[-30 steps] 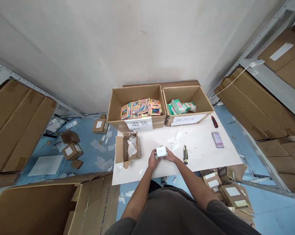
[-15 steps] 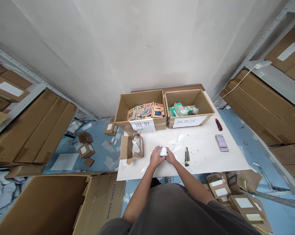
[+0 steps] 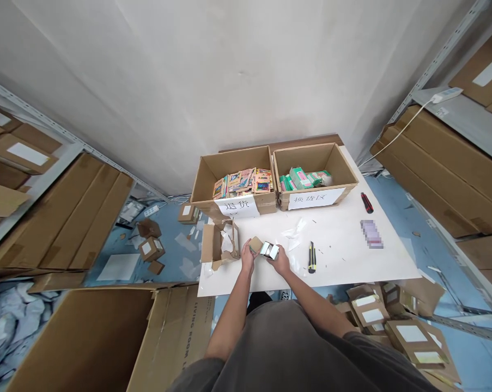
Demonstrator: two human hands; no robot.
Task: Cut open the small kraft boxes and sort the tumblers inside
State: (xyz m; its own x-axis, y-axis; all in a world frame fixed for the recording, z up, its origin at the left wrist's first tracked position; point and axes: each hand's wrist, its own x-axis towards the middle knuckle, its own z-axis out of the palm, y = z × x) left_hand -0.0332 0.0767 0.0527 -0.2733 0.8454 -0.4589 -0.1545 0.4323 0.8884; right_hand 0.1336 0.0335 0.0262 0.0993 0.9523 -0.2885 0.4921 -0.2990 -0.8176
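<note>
My left hand grips a tan block, my right hand a white box, both above the table near its front edge. From afar I see the box's open end facing up, its long axis unclear.

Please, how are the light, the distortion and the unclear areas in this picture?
Head view: soft light on the white table; head view: left shelf upright slants, likely wide-angle distortion; head view: pixelated patch unreadable, small box in the right hand too small for readable print.
</note>
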